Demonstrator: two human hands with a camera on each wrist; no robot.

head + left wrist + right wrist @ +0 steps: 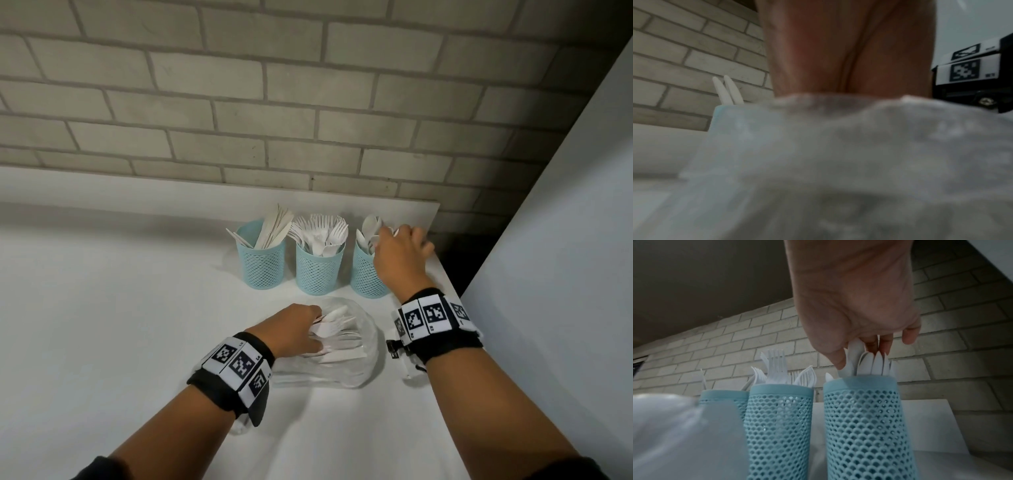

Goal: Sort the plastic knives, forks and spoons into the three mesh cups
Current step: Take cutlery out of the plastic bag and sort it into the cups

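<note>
Cutlery sorting at a white counter, read from left to right. Three pale blue mesh cups stand in a row near the brick wall: the knife cup, the fork cup and the spoon cup, each with its pieces standing upright, handles down. Just in front of the fork cup lies a clear plastic bag holding the unsorted cutlery, whose long axes run roughly across the counter, left to right.

The left hand reaches into the mouth of the bag, fingers curled among the loose white pieces; whether they have closed on one piece cannot be told, since the left wrist view is blurred by the bag film. This hand is the nearer one to the remaining stock.

The right hand hovers over the spoon cup, which lies farthest right, close to the counter's edge. Thumb and fingertips are drawn together on an upright spoon at the cup's mouth, among the other spoon bowls; the little finger stands free.

Judged from the full cups and the thin pile left in the bag, the sort is well advanced. The coming move turns on the bag lying directly before the cups, so each piece travels forward and must be tipped from lying to upright.
</note>
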